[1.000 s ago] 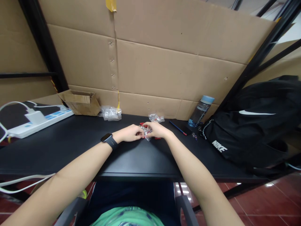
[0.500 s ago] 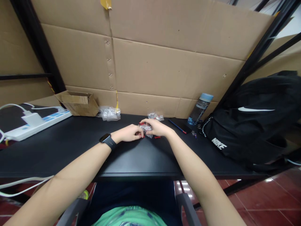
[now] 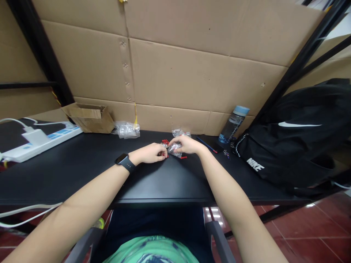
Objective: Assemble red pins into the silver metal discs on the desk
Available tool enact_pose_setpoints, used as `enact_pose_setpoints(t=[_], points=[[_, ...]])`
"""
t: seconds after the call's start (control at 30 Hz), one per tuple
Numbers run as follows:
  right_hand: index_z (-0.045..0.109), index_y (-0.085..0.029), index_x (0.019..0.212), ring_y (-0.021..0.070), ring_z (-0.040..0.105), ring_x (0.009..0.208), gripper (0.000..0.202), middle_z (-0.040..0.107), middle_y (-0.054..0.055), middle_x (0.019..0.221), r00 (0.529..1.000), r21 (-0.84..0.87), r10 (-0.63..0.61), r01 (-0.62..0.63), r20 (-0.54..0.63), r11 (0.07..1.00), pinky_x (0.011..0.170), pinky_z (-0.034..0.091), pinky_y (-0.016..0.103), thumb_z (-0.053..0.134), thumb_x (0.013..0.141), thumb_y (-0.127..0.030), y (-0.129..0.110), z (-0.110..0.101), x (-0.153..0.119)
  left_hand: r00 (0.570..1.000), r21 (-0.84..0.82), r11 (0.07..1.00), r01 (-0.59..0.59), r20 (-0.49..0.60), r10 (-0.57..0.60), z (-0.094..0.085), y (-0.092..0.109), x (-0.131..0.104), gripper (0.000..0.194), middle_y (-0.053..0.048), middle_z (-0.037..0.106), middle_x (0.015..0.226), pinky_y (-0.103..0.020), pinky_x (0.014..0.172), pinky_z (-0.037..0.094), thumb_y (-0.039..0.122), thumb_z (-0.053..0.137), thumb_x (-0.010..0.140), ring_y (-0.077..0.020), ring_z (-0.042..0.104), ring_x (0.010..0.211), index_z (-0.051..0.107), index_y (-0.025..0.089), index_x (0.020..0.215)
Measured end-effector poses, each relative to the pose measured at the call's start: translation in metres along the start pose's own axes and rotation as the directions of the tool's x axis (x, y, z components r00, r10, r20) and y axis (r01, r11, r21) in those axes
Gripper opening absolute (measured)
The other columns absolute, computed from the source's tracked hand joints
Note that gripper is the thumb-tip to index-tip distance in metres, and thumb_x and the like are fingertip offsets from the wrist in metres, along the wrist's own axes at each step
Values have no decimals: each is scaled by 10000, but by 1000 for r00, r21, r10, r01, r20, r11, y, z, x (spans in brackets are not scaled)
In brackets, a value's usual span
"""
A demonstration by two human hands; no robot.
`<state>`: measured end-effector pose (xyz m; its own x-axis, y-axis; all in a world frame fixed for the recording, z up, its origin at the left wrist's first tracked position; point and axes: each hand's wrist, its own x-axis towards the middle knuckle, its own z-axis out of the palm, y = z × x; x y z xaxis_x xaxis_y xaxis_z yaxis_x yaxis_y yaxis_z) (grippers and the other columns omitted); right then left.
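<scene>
My right hand [image 3: 188, 145] is closed on a crumpled clear plastic bag [image 3: 174, 149], its fingers curled over the bag from the right. Facing it from the left, my left hand [image 3: 153, 153] has its fingers bent inward and pressed together. Small red bits show at its fingertips, but what it grips is hidden. A small red piece [image 3: 165, 141] lies on the black table just behind both hands. Below the bag, to the right, sits a thin red strip [image 3: 183, 157]. A dark watch [image 3: 125, 161] is on my left wrist.
Along the cardboard back wall stand an open cardboard box [image 3: 93, 118], a plastic bag heap [image 3: 127, 130], and another clear bag [image 3: 179, 132]. A pen [image 3: 207, 145], a water bottle [image 3: 233, 125] and a black backpack [image 3: 298, 142] are at right. A power strip [image 3: 41, 145] lies left.
My right hand has shifted slightly right with the plastic bag, away from the left hand. More of the red piece behind the hands shows. The left hand has hardly moved.
</scene>
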<state>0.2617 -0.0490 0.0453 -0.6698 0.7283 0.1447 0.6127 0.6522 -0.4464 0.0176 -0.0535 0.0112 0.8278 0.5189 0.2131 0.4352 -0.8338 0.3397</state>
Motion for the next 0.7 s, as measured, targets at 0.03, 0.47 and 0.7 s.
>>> enact_pose_setpoints(t=[0.03,0.47,0.7], points=[[734,-232,1147,203,668,1018,402,744,22,1089,1000,-15,21,-21,6,1000,897,465,280,740,753,-152,1,-1,-1,1000,16,1000,-4,-30,4,0,0,0,136,-22,700,897,-235,744,450,191,587,855,-151,635,781,711,202,909],[694,-215,1120,143,601,744,474,674,7,945,944,-126,305,-290,128,949,658,431,226,803,660,-171,5,-11,-10,993,17,999,43,-112,-40,4,-7,1,183,-17,711,841,-223,697,451,117,552,825,-143,642,734,694,199,906],[705,-236,1158,194,639,934,569,691,31,1112,953,-182,272,-246,134,952,785,465,240,867,613,-222,1,-11,-9,985,76,990,117,-136,-106,5,-16,-2,197,-5,705,782,-219,656,436,146,569,819,-140,636,666,700,217,947]])
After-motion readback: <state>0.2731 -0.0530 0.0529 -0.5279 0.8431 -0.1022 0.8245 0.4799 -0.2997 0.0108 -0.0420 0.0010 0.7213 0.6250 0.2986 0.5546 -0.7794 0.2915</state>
